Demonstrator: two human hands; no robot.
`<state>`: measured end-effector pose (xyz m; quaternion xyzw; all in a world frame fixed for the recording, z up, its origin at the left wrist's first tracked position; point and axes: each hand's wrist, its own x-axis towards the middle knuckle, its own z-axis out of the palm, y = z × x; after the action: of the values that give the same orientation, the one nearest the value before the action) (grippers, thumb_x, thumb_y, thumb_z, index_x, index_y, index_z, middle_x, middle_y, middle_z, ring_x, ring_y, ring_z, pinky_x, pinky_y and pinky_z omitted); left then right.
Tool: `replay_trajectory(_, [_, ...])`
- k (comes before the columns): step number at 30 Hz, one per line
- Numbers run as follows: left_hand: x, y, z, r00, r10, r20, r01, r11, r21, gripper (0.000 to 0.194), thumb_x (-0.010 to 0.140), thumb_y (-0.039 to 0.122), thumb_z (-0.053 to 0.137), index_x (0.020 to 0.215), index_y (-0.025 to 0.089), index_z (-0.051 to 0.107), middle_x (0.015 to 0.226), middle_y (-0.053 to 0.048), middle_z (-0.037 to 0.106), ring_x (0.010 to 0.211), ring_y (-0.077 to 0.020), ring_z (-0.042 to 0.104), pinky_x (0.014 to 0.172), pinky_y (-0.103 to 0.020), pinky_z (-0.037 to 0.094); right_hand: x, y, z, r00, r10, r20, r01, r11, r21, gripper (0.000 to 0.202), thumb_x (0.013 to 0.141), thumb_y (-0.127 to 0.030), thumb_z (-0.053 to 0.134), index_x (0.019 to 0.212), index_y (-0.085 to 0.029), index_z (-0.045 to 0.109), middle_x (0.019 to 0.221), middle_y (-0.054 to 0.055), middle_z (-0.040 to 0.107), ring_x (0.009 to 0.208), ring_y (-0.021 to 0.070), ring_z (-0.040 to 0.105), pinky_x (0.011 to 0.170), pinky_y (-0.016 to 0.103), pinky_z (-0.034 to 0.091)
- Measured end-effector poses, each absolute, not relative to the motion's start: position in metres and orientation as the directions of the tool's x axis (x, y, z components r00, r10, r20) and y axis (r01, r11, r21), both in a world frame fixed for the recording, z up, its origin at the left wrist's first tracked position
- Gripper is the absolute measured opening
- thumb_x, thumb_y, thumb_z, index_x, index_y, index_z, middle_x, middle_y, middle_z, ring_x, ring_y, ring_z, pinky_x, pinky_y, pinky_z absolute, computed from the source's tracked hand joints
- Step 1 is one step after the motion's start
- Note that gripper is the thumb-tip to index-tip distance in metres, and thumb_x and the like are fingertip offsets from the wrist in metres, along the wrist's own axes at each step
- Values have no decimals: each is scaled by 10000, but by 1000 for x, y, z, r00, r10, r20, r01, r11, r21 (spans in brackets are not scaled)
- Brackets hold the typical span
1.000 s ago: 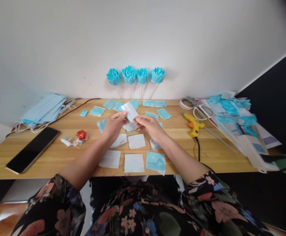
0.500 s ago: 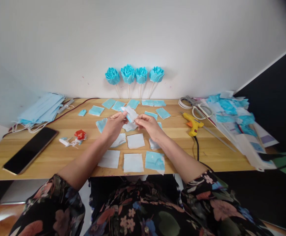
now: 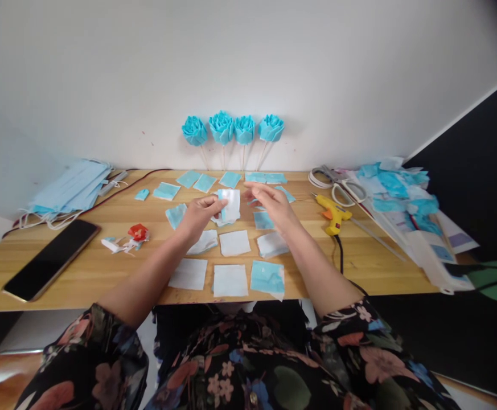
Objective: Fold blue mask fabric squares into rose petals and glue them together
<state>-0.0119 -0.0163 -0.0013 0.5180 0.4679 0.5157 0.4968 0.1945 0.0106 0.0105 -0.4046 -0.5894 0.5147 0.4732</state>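
Head view, sole camera. Left hand (image 3: 201,217): thumb and fingers clamped on the left side of a white piece of sheet (image 3: 231,204), blue along that side. Piece is above the middle of the table (image 3: 115,272); whether its lower edge touches a sheet beneath cannot be told. Right hand (image 3: 274,206): fingers bent and apart from one another, no grip seen, beside the piece's right edge, with a blue piece (image 3: 263,221) just below.

Risks, as judged:
1. Piece held from one side only; a loose pinch could let the free side fold or the layers slide out of line. Sheet looks thin and soft.
2. Loose pieces lie close around both wrists. A dragging forearm could shift the near white square (image 3: 230,281) or the torn blue piece (image 3: 267,277), whose tip lies near the front edge.
3. Glue gun (image 3: 332,215) lies on its side, right of the right forearm, its cord (image 3: 341,257) running toward the front edge. A sleeve catching the cord could swing the nozzle; whether it is hot cannot be told.
4. Four blue flowers (image 3: 221,128) lean on the wall (image 3: 248,62); a knock at the stems could topple them.
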Motion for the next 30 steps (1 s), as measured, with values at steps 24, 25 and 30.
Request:
replay_trajectory(24, [-10, -15, -8, 174, 983, 54, -55, -45, 997, 512, 817, 633, 636, 820, 144, 788, 774, -94, 695, 665, -166, 547, 618, -293, 416, 187, 14, 6, -32, 999, 19, -256, 10, -967, 431, 679, -376, 748, 1089, -242, 737, 795, -27, 666, 726, 126, 600, 671, 268, 513])
replay_trajectory(25, [-9, -17, -6, 191, 979, 66, -18, -64, 998, 475, 802, 612, 669, 787, 151, 784, 759, -84, 691, 658, -160, 537, 624, -289, 414, 187, 15, 6, -13, 1000, 12, -273, 8, -962, 427, 674, -372, 748, 1079, -239, 734, 814, -25, 668, 734, 124, 602, 678, 268, 517])
replay_trajectory(30, [-4, -22, 0, 224, 971, 77, 24, -85, 996, 266, 682, 430, 839, 781, 192, 773, 784, -45, 701, 709, -158, 561, 669, -268, 416, 184, 13, 6, 50, 999, 17, -243, 29, -970, 421, 691, -383, 721, 1087, -241, 715, 838, -21, 655, 763, 125, 611, 695, 269, 530])
